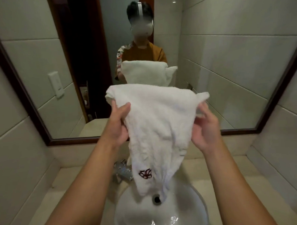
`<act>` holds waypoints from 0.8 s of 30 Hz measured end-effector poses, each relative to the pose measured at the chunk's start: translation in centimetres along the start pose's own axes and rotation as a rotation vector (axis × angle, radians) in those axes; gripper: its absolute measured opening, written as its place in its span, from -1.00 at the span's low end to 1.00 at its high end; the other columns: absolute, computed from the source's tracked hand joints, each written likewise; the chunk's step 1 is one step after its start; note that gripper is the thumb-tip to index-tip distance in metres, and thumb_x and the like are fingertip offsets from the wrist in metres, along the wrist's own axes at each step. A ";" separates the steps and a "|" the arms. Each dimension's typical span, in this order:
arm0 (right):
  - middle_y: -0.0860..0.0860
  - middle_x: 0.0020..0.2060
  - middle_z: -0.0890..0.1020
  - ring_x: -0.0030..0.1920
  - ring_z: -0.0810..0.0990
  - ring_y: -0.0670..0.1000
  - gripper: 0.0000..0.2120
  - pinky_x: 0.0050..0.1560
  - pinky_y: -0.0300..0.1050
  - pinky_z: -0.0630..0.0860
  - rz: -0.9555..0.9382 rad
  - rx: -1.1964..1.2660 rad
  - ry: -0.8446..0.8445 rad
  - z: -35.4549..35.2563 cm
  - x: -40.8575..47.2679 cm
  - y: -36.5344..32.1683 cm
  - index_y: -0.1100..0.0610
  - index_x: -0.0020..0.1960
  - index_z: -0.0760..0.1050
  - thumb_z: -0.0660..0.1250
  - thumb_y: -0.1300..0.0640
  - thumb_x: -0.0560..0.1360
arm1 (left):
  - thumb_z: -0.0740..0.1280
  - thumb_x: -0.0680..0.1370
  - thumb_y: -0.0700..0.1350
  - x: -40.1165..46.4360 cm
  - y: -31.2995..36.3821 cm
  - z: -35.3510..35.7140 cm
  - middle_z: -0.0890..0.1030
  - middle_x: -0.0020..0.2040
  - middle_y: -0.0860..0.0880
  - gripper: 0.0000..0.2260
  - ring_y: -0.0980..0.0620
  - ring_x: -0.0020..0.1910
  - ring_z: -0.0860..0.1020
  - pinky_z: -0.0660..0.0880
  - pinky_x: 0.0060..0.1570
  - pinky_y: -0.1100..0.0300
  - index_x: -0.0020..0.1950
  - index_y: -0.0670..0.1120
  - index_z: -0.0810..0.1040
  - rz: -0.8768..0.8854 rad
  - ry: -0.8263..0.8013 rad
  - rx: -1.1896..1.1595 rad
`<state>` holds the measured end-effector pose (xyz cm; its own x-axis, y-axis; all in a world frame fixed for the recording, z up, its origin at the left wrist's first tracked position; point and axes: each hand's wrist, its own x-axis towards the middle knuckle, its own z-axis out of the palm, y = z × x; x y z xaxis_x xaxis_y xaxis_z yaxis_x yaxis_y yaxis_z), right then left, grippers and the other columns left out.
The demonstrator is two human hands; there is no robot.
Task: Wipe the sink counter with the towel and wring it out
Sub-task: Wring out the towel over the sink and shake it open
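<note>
Your left hand (118, 124) pinches the towel (155, 129) near its top left corner; your right hand (205, 127) pinches the top right corner. Towel hangs spread between them, above the sink (131, 213), lower end with the dark embroidered mark (145, 173) just over the drain (156, 199). Towel hides most of the faucet (122, 169). Basin wet, otherwise just the drain. Beige counter (76, 187) surrounds it; framed mirror (227, 66) behind.
</note>
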<state>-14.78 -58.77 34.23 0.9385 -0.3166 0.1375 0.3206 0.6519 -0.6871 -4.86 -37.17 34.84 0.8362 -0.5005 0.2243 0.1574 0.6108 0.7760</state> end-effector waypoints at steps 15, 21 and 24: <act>0.21 0.24 0.62 0.15 0.66 0.20 -0.53 0.28 0.09 0.49 0.334 0.066 0.264 -4.1 -2.8 8.6 0.17 0.13 0.69 0.13 -0.12 0.63 | 0.29 0.59 -0.14 -3.6 -4.2 -2.4 0.65 0.15 -0.21 -0.68 -0.11 0.10 0.65 0.60 0.07 0.05 0.28 -0.27 0.56 -0.348 0.145 0.151; 0.20 -0.09 0.72 -0.06 0.67 0.17 -0.68 0.01 0.00 0.55 0.454 -0.184 0.404 -4.7 -0.6 7.1 0.27 0.13 0.58 0.15 0.10 0.63 | 0.24 0.64 -0.15 -2.2 -3.8 -3.2 0.58 0.25 -0.26 -0.68 -0.16 0.27 0.55 0.45 0.32 -0.03 0.34 -0.30 0.47 -0.309 0.256 0.241; 0.20 -0.05 0.71 -0.06 0.70 0.14 -0.69 -0.01 0.01 0.58 0.376 -0.192 0.353 -4.6 -0.5 4.3 0.32 0.17 0.57 0.18 0.12 0.63 | 0.22 0.65 -0.07 -1.8 -2.1 -3.1 0.64 0.17 -0.23 -0.67 -0.15 0.19 0.60 0.57 0.10 0.08 0.27 -0.27 0.53 -0.286 0.300 0.383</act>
<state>-14.48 -58.96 27.94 0.8736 -0.3190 -0.3675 -0.0890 0.6376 -0.7652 -5.05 -35.62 30.95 0.9098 -0.3830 -0.1600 0.2442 0.1824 0.9524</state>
